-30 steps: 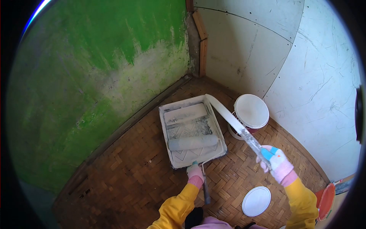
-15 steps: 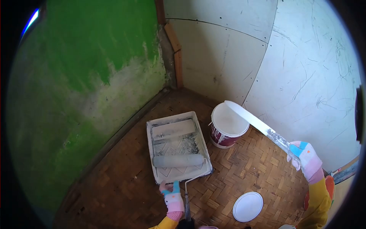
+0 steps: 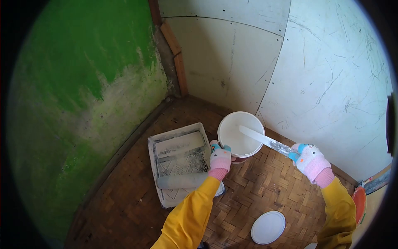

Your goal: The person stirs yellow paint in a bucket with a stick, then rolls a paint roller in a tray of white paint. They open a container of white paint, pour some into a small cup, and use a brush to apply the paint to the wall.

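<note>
My right hand (image 3: 310, 159), in a pink and white knitted glove, is closed round the bare end of a flat stirring stick (image 3: 269, 143) coated with white paint. The stick's far end reaches over the rim into the paint bucket (image 3: 232, 121), whose inside is white. At the bucket's near left side, my left hand (image 3: 220, 157), gloved alike, is closed on the rim; its fingertips are partly hidden. Left of the bucket lies a paint tray (image 3: 154, 170) with a paint roller (image 3: 180, 181) across its lower part. My left sleeve covers the roller's right end and handle.
A white round lid (image 3: 268, 228) lies on the woven floor (image 3: 236, 203). The green wall (image 3: 120, 45) and pale panels (image 3: 215, 54) meet in the corner behind. An orange container (image 3: 360, 204) stands at the right edge.
My left hand has moved from below the tray up to the bucket's rim. The stick has come lower, its tip now inside the bucket. The view has shifted slightly.
</note>
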Tool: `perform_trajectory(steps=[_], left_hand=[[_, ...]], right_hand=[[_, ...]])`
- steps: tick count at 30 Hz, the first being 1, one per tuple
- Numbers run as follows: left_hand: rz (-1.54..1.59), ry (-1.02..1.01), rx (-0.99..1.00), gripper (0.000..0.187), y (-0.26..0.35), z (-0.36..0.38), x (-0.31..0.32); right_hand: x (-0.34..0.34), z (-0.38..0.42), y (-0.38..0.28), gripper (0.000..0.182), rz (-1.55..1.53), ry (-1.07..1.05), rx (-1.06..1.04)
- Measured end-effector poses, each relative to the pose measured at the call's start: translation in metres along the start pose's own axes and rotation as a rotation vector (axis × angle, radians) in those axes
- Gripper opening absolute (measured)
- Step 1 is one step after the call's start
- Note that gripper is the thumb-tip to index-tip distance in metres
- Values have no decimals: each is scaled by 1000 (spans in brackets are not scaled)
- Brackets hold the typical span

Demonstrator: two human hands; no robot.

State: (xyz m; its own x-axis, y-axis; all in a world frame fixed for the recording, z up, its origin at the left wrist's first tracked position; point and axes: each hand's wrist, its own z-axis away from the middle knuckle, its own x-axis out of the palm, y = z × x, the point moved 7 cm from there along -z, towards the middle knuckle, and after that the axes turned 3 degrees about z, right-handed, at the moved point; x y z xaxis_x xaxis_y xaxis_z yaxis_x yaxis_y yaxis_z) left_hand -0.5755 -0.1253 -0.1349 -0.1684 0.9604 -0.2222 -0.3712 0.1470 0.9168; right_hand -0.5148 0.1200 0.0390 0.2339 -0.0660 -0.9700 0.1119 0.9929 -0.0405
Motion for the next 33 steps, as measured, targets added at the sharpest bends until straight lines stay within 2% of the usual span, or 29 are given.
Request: perform_trajectory(steps=[1, 3, 5, 6, 8, 11, 14, 18, 19, 21, 22, 23, 25, 26, 28, 30, 33], left_hand=[[-4, -5, -6, 42, -12, 3, 4], [367, -21, 74, 33, -24, 9, 11], [302, 2, 101, 28, -43, 20, 17], [257, 63, 232, 30, -46, 29, 15], [77, 225, 460, 29, -61, 38, 20], [-24, 282, 531, 26, -62, 56, 23], [20, 218, 478, 23, -58, 66, 24], [-23, 266, 489, 23, -55, 73, 20], [44, 208, 426, 23, -49, 80, 18], [111, 143, 363, 24, -53, 82, 23], [110, 190, 420, 24, -56, 80, 25], [106, 240, 473, 24, -60, 80, 25], [97, 228, 463, 24, -51, 79, 25], [86, 215, 450, 25, -49, 79, 25], [66, 219, 459, 26, -55, 68, 28], [41, 227, 475, 27, -53, 61, 26], [185, 173, 394, 28, -29, 52, 19]], right_hand=[[0, 4, -2, 21, 68, 10, -12], [-1, 14, -9, 21, 135, 22, -26], [1, 27, -21, 23, 396, 8, -86], [4, 34, -20, 24, 401, 46, -139], [9, 40, -18, 23, 425, 31, -105], [17, 49, -8, 23, 453, -11, -72], [24, 56, 7, 23, 417, -80, -58], [31, 74, 12, 22, 363, -192, -75], [35, 77, 13, 22, 362, -195, -77], [45, 83, 21, 20, 207, -172, -28], [50, 82, 25, 23, 178, -80, -105], [60, 81, 34, 23, 178, -82, -106], [80, 82, 43, 24, -522, -262, 73], [88, 82, 42, 24, -521, -264, 70], [118, 82, 46, 27, -1057, -351, 344], [127, 73, 43, 27, -1113, -328, 330], [122, 70, 41, 28, -1189, -291, 332]])
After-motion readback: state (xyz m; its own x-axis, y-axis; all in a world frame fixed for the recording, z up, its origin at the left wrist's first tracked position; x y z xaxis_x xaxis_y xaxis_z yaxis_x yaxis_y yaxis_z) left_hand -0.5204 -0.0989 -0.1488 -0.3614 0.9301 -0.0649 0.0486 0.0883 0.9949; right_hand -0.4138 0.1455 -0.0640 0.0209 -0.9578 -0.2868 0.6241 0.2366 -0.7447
